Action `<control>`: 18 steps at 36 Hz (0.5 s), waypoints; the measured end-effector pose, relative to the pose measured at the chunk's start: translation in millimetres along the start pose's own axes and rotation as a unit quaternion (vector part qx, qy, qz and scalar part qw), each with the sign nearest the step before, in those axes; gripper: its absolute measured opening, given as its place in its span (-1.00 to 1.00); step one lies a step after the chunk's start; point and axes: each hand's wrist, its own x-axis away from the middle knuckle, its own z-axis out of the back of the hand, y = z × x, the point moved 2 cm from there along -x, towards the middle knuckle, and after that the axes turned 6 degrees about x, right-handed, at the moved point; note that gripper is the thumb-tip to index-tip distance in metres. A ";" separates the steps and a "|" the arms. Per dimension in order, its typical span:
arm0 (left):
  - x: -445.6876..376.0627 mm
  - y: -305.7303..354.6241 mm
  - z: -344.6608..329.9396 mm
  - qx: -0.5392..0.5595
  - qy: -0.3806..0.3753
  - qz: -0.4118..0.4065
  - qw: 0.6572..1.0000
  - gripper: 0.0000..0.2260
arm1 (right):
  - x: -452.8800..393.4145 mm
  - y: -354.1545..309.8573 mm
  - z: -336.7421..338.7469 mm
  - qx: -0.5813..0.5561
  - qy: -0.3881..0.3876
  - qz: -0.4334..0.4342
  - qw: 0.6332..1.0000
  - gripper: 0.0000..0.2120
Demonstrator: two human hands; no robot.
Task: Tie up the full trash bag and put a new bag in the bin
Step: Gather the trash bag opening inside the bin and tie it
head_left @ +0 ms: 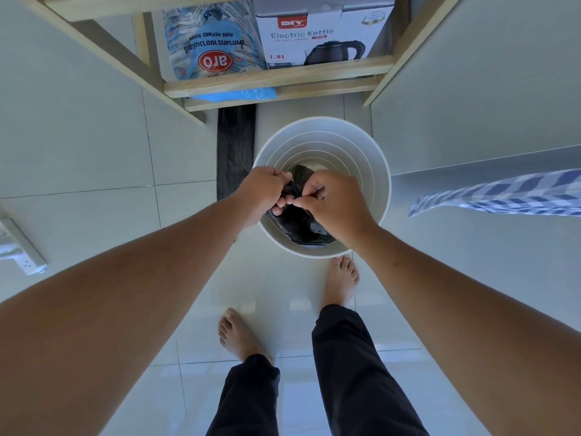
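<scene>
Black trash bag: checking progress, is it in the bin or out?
In. The black trash bag sits inside the white bin; both hands pinch its gathered neck.

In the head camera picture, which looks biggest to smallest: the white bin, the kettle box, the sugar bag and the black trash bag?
1. white bin
2. kettle box
3. sugar bag, close to the box, so unsure
4. black trash bag, partly hidden by both hands

Open floor tiles point(94, 158) lie left of the white bin point(382, 171). Beyond it, a wooden shelf rail point(276, 78) blocks passage; a folded black bag point(235, 146) lies just beside the bin's left. A checked cloth point(503, 193) overhangs at right.
</scene>
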 end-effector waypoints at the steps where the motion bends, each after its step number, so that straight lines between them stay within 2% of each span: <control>1: 0.3 1.5 0.1 0.002 -0.003 0.002 1.000 -0.89 | 2.7 -1.0 -2.5 0.021 0.005 0.030 0.999 -0.89; 3: 3.4 4.6 0.6 0.008 -0.013 0.002 1.000 -0.93 | 5.5 0.6 -5.5 0.078 0.015 0.073 0.994 -0.98; 6: 8.9 7.8 3.1 0.030 -0.054 -0.007 0.998 -0.92 | 2.5 3.4 -8.3 0.203 0.004 0.087 0.975 -0.83; 8: 12.1 7.2 7.1 -0.006 -0.105 -0.038 0.994 -0.81 | -2.4 2.9 -7.9 0.243 -0.035 0.053 0.968 -0.84; 11: 15.5 4.1 13.1 -0.139 -0.149 -0.106 0.973 -0.71 | -16.0 1.5 -1.4 0.241 -0.140 -0.030 0.960 -0.80; 13: 15.9 1.6 17.8 -0.193 -0.122 -0.144 0.963 -0.68 | -24.4 4.8 4.1 0.156 -0.203 -0.099 0.962 -0.81; 15: 15.0 1.0 20.1 -0.216 -0.074 -0.173 0.958 -0.65 | -25.8 6.9 9.4 -0.002 -0.237 -0.201 0.951 -0.78; 18: 18.2 4.1 17.3 -0.209 -0.037 -0.178 0.961 -0.61 | -25.1 10.5 14.6 -0.148 -0.211 -0.284 0.924 -0.76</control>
